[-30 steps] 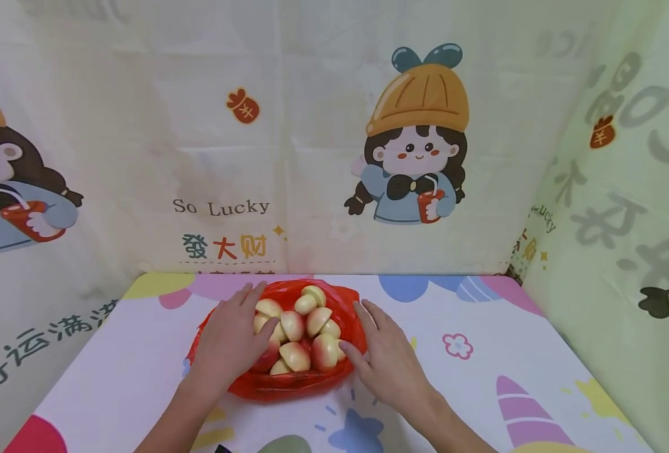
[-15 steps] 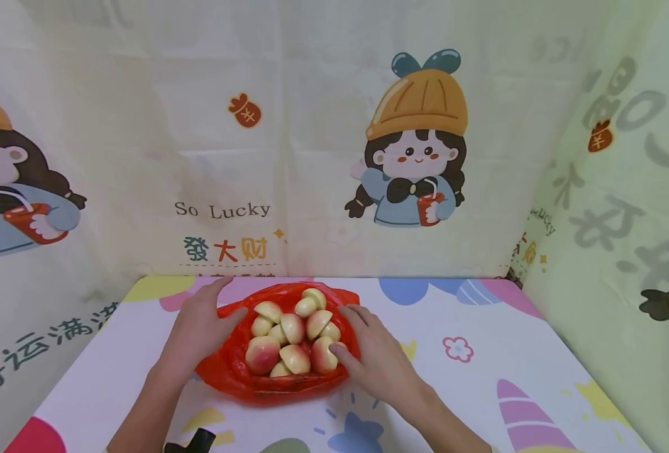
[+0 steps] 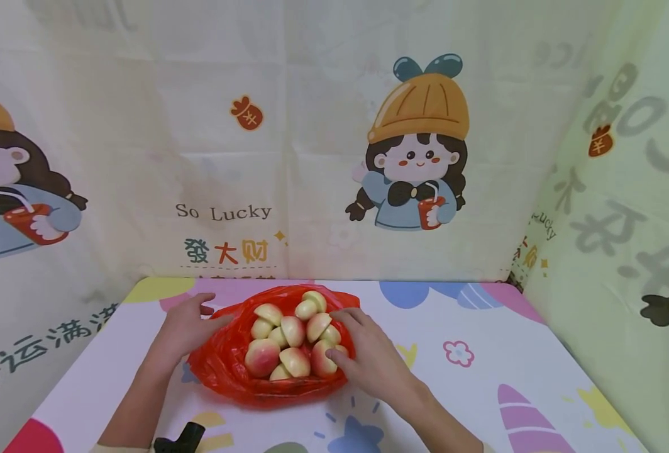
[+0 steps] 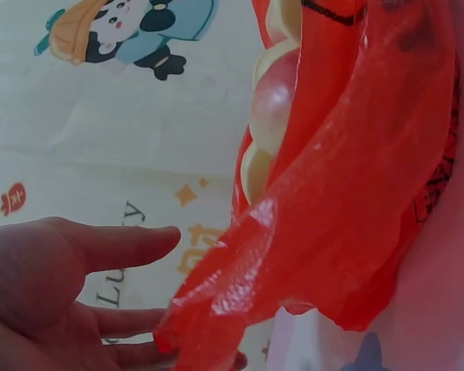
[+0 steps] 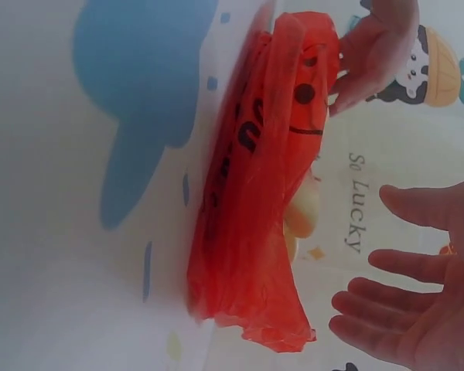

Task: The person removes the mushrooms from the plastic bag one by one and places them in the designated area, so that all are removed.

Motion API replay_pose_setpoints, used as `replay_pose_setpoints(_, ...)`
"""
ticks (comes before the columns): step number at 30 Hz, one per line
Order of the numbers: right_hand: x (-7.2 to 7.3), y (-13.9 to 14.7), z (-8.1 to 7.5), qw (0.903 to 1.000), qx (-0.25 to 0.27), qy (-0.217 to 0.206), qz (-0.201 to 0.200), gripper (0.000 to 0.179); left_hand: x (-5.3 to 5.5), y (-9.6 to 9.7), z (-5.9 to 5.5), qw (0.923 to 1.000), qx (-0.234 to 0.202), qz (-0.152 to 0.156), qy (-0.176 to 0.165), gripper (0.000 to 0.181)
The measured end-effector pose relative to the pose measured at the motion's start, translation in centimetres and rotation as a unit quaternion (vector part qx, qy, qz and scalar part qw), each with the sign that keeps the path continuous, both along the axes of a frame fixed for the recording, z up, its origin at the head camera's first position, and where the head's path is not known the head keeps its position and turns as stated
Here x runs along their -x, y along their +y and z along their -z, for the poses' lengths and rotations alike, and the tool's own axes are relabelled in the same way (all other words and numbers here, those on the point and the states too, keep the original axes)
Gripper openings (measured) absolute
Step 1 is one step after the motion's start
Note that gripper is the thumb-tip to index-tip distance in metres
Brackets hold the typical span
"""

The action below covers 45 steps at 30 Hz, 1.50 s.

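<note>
the red plastic bag point(image 3: 215, 377) lies on the patterned table point(image 3: 470, 428), nearer the far edge and a little left of the middle, its mouth upward around a heap of mushroom-shaped pieces point(image 3: 292, 331). the left hand point(image 3: 184, 330) is at the bag's left end, thumb well apart from the fingers; in the left wrist view a loose flap point(image 4: 216, 301) hides some fingertips, so contact there is hard to judge. the right hand point(image 3: 375, 352) hangs by the right rim, fingers apart and clamped on nothing.

the bag looks thin, limp and slippery, likely to crumple under a light pinch and perhaps tear if yanked by one edge. the pieces look smooth and firm, probably light, and their round caps may roll. a bunched fold of rim on each side seems the surest hold; for a single piece, the cap's sides or the stem.
</note>
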State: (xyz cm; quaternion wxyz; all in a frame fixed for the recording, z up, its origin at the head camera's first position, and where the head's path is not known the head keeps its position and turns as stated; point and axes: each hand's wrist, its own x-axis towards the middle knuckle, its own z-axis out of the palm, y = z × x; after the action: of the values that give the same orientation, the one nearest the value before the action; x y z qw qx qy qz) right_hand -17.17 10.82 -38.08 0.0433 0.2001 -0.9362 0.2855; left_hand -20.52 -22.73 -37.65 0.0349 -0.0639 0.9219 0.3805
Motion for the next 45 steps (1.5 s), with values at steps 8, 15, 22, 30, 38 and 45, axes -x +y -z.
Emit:
replay_pose_setpoints(8,0.4,-0.1,0.0,0.9997,0.011,-0.007,-0.022,0.056,0.7,-0.8,1.0,0.9972,-0.055,0.002,-0.051,0.074)
replay_pose_setpoints(15,0.7,0.0,0.3,0.9991,0.016,-0.025,-0.031,0.055,1.1,-1.3,1.6,0.9927,-0.088,-0.005,-0.082,0.077)
replay_pose_setpoints(22,1.2,0.2,0.8,0.998,0.024,-0.043,-0.039,0.053,1.5,-1.4,2.5,0.9846,-0.135,-0.011,-0.111,0.073)
replay_pose_setpoints(30,1.5,0.3,1.2,0.9975,0.014,-0.055,-0.043,0.051,1.6,-1.4,3.0,0.9819,-0.157,-0.009,-0.106,0.069)
replay_pose_setpoints(38,1.7,0.4,1.5,0.9978,0.004,-0.043,-0.051,0.051,1.7,-2.0,3.5,0.9776,-0.184,-0.019,-0.101,0.065)
replay_pose_setpoints(45,1.7,0.5,1.7,0.9975,0.001,-0.045,-0.054,0.052,2.0,-2.7,4.3,0.9612,-0.252,-0.004,-0.113,0.063)
